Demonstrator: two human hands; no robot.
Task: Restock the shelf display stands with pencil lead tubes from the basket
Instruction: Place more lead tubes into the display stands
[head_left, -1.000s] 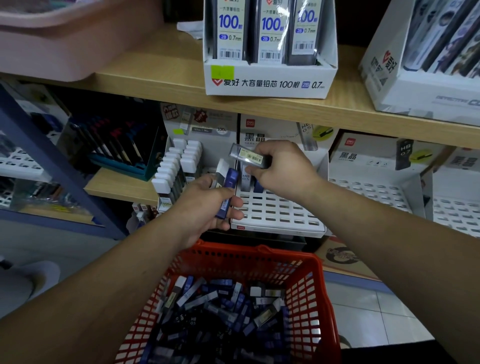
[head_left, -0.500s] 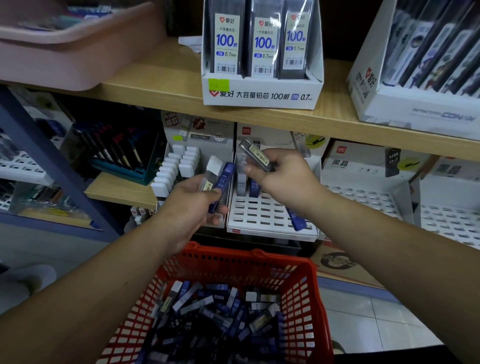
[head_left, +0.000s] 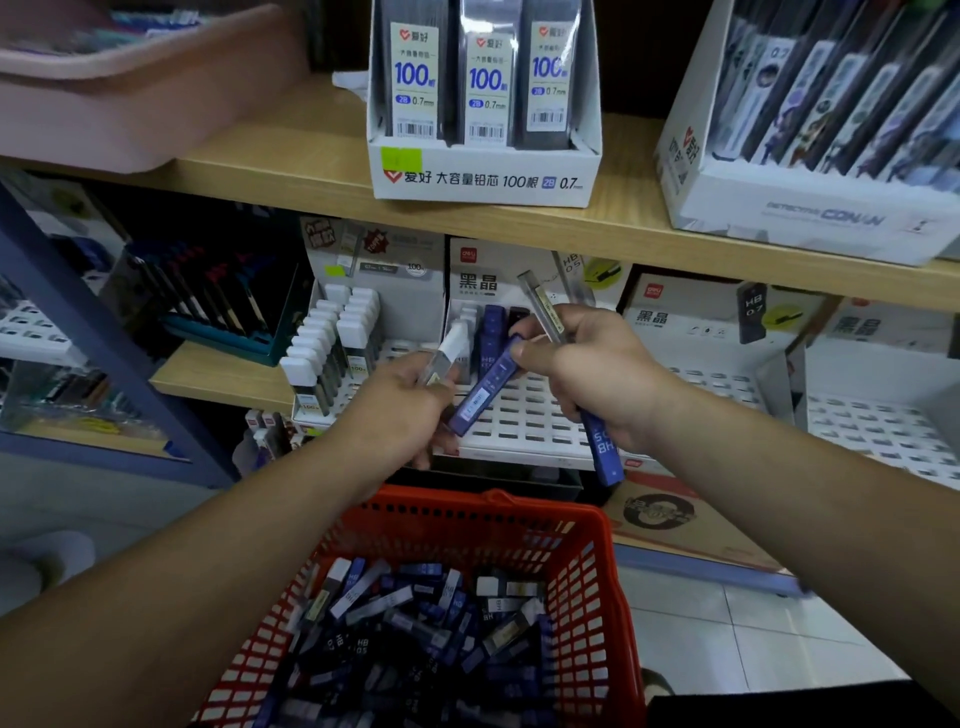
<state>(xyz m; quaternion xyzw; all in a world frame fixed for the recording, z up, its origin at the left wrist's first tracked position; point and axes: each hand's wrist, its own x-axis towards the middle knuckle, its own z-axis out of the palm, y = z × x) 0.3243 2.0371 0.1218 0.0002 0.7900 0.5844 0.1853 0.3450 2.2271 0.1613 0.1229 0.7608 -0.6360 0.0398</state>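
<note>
A red basket below my arms holds several blue, grey and white lead tubes. My left hand grips a white-capped clear tube and the lower end of a blue tube. My right hand pinches the upper end of that same blue tube, grips a clear grey tube that sticks up, and holds another blue tube hanging below the palm. Both hands hover in front of the white slotted display stand, where a couple of blue tubes stand at the back.
A stand of white-capped tubes sits to the left. More white slotted stands lie to the right. The wooden shelf above carries a white box of 100-lead packs, a second display box and a pink bin.
My right hand has moved down and left to meet my left hand, and its fingers now pinch the top of the blue tube held by the left. The view has shifted slightly.
</note>
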